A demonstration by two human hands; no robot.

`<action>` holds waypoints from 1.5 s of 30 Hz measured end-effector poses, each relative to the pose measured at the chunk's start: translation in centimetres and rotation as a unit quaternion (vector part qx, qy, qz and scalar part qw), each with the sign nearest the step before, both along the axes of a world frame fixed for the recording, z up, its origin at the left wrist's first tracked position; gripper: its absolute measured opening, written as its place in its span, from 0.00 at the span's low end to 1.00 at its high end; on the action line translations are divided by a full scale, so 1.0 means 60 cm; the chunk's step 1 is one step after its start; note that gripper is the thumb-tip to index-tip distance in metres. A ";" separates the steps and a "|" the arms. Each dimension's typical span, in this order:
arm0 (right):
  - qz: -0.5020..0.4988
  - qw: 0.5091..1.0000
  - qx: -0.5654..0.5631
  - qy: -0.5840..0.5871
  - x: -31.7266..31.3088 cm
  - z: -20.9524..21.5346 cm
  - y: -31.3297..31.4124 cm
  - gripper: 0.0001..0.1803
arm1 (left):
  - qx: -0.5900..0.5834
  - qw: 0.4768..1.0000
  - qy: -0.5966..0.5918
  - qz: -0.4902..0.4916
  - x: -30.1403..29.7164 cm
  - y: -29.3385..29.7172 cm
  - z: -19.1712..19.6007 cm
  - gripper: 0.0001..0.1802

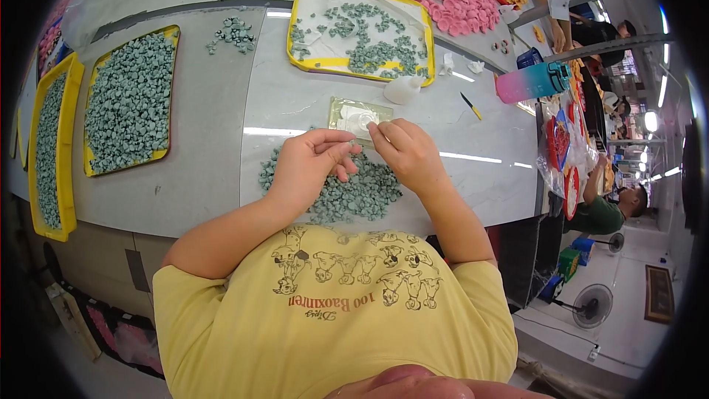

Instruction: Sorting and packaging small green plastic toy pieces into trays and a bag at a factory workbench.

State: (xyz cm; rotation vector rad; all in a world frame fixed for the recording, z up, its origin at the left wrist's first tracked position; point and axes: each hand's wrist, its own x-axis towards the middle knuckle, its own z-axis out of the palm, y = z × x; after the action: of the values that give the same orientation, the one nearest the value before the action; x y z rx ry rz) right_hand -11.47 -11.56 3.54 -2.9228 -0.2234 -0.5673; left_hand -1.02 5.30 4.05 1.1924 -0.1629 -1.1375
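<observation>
My left hand (310, 166) is above a loose pile of small grey-green pieces (354, 196), thumb and index finger pinched together. A tiny bit of something shows at those fingertips, too small to name. Close by, my right hand (411, 154) is also pinched, its fingertips over the near right edge of a shallow pale-yellow dish (338, 108) holding something white. What that hand grips is mostly hidden by its fingers. The two hands are a short gap apart. Just beyond the dish, a white squeeze bottle (402, 90) lies tilted on the table.
A yellow-rimmed tray (304, 66) with scattered green pieces lies beyond; two fuller yellow trays (90, 155) (66, 207) are at left. A small heap of shiny pieces (233, 35), a yellow-handled knife (471, 106), a pink-blue bottle (528, 83) and pink cup-shaped pieces (450, 0) surround. Co-workers sit at right.
</observation>
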 end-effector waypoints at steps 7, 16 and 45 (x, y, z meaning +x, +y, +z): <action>-0.136 0.900 0.413 -0.014 0.009 -0.002 0.038 0.05 | 0.003 0.999 -0.047 -0.011 0.007 0.009 0.003 0.08; -0.165 0.698 0.696 0.025 0.003 0.008 0.070 0.04 | -0.047 0.988 0.139 -0.039 0.007 0.012 0.004 0.11; 0.060 0.944 0.253 -0.203 0.004 0.002 0.067 0.14 | -0.071 0.994 -0.041 -0.072 -0.010 0.024 0.013 0.09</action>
State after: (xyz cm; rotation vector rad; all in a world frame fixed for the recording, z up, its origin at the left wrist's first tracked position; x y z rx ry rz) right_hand -11.23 -7.53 3.65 -2.2609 -0.2559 -1.0294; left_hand -1.61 6.76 4.81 1.1153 -0.3915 -1.1833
